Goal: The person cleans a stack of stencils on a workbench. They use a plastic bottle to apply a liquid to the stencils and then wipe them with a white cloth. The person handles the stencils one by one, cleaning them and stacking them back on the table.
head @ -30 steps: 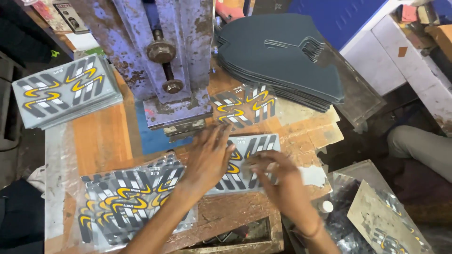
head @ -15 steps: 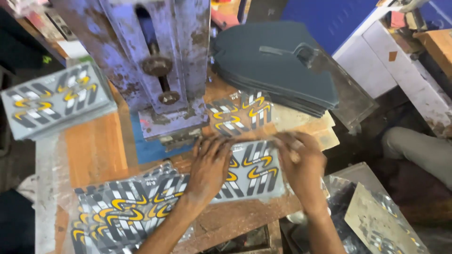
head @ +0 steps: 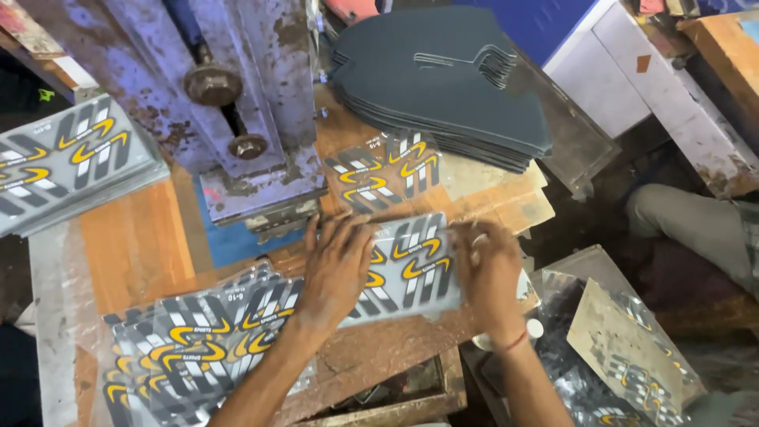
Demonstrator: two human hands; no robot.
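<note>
In the head view, both hands lie flat and open on a grey printed sheet with yellow and white stripes (head: 407,265): left hand (head: 341,265) pressing its left part, right hand (head: 489,273) at its right edge. The sheet rests on the worn wooden bench (head: 134,245), just near of the rusty blue metal press (head: 237,119); it looks best kept flat and square to the press base, fingers clear of the die.

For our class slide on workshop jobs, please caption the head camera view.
Both hands, left hand and right hand, press a printed sheet flat below a worn blue press.
</note>
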